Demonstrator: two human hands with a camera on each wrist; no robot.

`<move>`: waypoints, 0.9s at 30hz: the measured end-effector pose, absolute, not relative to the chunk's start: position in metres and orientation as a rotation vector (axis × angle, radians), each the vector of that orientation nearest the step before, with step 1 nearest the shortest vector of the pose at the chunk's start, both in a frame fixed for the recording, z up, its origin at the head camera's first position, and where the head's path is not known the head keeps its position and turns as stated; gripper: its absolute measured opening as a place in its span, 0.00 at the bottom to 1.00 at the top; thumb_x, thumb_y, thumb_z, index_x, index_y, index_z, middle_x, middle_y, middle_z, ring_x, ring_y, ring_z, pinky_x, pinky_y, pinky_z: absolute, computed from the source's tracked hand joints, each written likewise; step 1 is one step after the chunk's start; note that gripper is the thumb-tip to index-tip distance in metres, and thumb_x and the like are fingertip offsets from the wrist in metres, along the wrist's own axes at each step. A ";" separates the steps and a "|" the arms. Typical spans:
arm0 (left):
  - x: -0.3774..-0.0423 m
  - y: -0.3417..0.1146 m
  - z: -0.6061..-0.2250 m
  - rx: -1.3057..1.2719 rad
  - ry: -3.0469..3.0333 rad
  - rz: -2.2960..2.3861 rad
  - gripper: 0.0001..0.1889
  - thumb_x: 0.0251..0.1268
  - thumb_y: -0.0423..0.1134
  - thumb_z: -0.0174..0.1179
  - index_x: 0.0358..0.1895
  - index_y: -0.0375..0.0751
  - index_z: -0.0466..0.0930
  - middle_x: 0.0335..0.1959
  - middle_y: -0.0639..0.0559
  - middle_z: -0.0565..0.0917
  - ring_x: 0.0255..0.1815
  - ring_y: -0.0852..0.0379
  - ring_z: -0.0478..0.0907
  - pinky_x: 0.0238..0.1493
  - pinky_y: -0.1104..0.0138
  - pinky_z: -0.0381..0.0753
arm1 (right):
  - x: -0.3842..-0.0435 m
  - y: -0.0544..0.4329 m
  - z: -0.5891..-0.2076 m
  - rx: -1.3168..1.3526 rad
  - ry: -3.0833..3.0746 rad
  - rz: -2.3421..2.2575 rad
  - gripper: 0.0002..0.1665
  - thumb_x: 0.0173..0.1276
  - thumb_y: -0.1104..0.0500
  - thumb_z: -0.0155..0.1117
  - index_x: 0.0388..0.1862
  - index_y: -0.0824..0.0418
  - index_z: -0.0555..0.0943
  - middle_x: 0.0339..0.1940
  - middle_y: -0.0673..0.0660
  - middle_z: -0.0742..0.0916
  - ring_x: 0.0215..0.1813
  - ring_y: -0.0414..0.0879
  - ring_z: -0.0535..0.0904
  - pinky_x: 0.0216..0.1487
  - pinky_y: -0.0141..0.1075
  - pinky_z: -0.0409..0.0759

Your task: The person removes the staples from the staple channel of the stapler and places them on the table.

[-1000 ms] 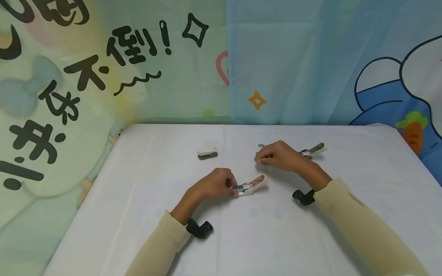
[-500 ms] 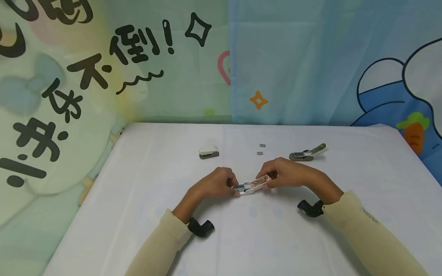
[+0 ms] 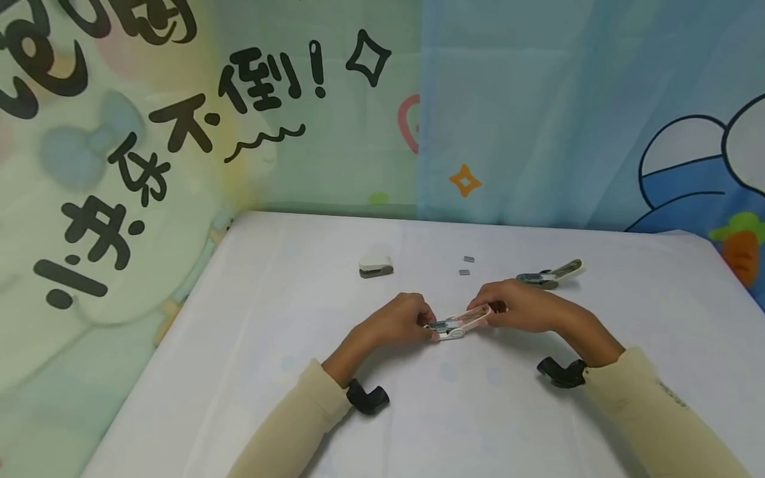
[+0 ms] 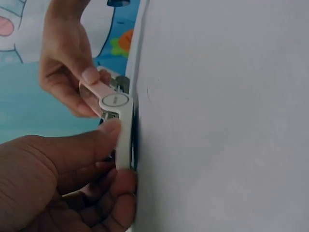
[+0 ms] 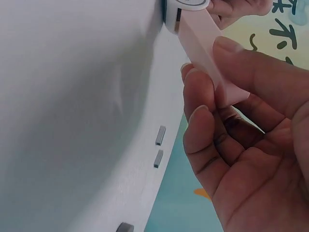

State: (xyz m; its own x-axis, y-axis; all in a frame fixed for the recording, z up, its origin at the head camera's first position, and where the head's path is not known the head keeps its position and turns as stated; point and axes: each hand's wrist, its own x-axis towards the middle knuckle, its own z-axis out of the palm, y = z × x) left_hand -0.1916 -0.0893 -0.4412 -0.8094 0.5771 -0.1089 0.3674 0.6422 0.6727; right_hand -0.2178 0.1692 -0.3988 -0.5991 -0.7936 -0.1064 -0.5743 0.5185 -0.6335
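A pink-and-white stapler point(image 3: 460, 325), its top arm swung up from the base, lies between both hands over the table. My left hand point(image 3: 402, 322) pinches the white base end between thumb and fingers, as the left wrist view shows close up. With its thumb and fingers, my right hand point(image 3: 526, 307) grips the free end of the pink top arm point(image 5: 203, 46). Beyond the hands, two small grey staple strips point(image 3: 464, 272) lie on the white cloth. Just behind my right hand is a second opened stapler point(image 3: 552, 273), grey and off-white.
At the back left of the white-covered table point(image 3: 299, 265) stands a closed white-and-grey stapler point(image 3: 376, 267). A printed curtain point(image 3: 526, 119) hangs right behind the table's far edge. Each wrist carries a black camera mount point(image 3: 367, 398).
My right hand has come back from beside the staple strips and now grips the pink top arm. My left hand keeps its hold on the base. The head view has shifted slightly.
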 end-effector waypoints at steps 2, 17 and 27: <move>-0.193 -0.084 -0.441 0.774 2.566 0.911 0.06 0.59 0.35 0.69 0.37 0.36 0.86 0.27 0.56 0.77 0.30 0.63 0.69 0.29 0.73 0.69 | -0.219 0.171 -0.398 -1.141 2.379 -0.794 0.15 0.65 0.70 0.62 0.50 0.64 0.83 0.37 0.50 0.81 0.31 0.39 0.70 0.30 0.33 0.71; -0.208 -0.025 -0.444 0.848 2.594 0.801 0.06 0.59 0.37 0.69 0.38 0.39 0.88 0.25 0.61 0.80 0.26 0.65 0.71 0.28 0.76 0.69 | -0.217 0.220 -0.399 -1.036 2.473 -0.820 0.15 0.64 0.70 0.65 0.50 0.66 0.83 0.37 0.51 0.81 0.29 0.37 0.68 0.27 0.32 0.69; -0.218 0.015 -0.445 0.854 2.744 0.733 0.08 0.60 0.41 0.70 0.39 0.43 0.88 0.29 0.63 0.79 0.28 0.69 0.70 0.28 0.78 0.69 | -0.217 0.251 -0.391 -0.839 2.612 -0.771 0.20 0.62 0.71 0.65 0.55 0.69 0.80 0.39 0.57 0.81 0.26 0.38 0.67 0.25 0.33 0.69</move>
